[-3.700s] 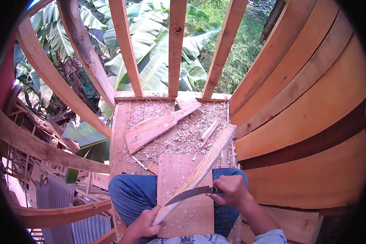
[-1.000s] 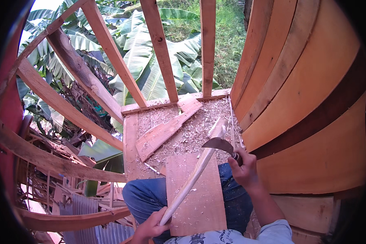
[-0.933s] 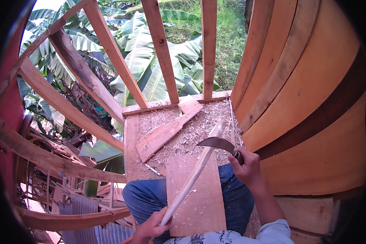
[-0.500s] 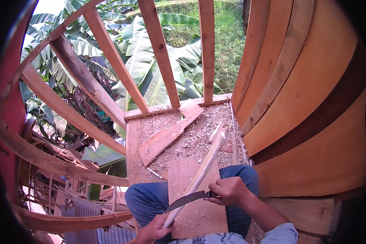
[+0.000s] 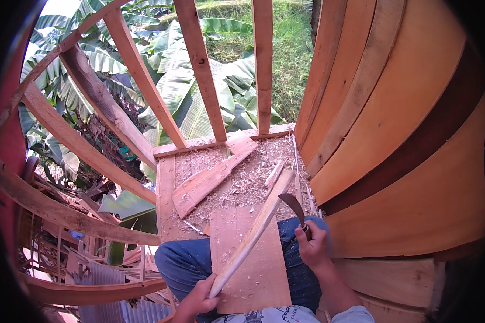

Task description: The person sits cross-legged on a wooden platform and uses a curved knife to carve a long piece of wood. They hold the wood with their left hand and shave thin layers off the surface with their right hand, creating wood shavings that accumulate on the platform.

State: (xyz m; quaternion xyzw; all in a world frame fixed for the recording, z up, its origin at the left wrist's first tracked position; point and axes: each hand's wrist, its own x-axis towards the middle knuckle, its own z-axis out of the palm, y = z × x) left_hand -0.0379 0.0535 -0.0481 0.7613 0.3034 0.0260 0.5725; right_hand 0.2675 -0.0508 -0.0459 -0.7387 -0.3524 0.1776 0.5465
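Item 1: we are gripping 1 curved knife [image 5: 295, 207] in our right hand [image 5: 313, 248], fingers clenched round its handle. Against the frame half a second earlier, where the blade was lying low across the stick, it is now standing raised beside the stick's far end, near the wall planks [image 5: 393, 134].

Item 2: we are holding 1 long pale wooden stick [image 5: 253, 234] by its near end in our left hand [image 5: 198, 300], fingers closed round it. It is lying slantwise over 1 flat board [image 5: 256, 272] resting on our blue-trousered lap [image 5: 183, 261], much as before.

Item 3: beyond the board, 1 wooden platform [image 5: 166, 183] is carrying wood shavings [image 5: 248, 185] and 1 larger offcut plank [image 5: 213, 177].

No packages, labels or signs are showing.
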